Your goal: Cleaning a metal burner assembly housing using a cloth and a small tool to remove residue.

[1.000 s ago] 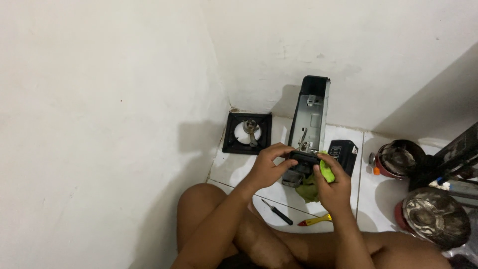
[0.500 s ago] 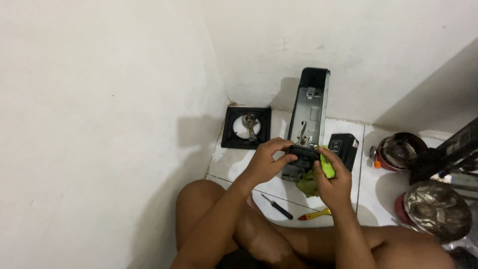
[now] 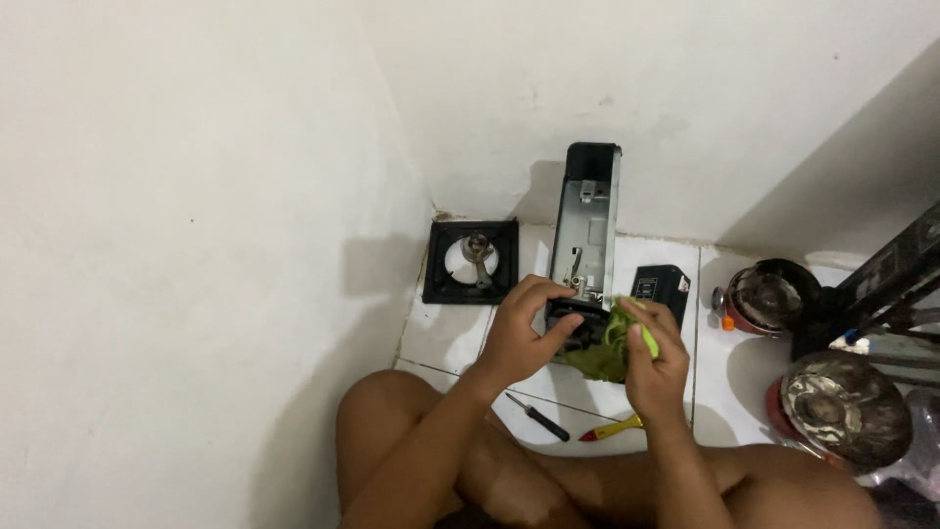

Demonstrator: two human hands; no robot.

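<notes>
1. Down on the white tiled floor [image 3: 441,338], a tall grey metal housing [image 3: 586,230] stands upright against the wall; every place below is told from it.
2. At the housing's foot, the left hand [image 3: 519,338] grips its dark lower end [image 3: 578,318], thumb on the near side and fingers curled over the top, pressed on the metal.
3. Just right of that foot, the right hand [image 3: 654,358] is closed around a bright green cloth [image 3: 609,351], fingers bunched together over it; the cloth touches the housing's base and hangs down on the near side.
4. Left of the housing, near the corner of the walls, lies a square black frame [image 3: 473,262] with a round white middle and a small metal part in it.
5. Right of the housing, close beside it, sits a small black box [image 3: 658,286].
6. Farther right, well apart, are two round dark metal burner parts [image 3: 774,294], one nearer the wall and one nearer the person.
7. Nearer than the housing, just beyond the person's bare legs, lie a black-handled screwdriver [image 3: 538,418] and a yellow-and-red-handled one [image 3: 610,429].
</notes>
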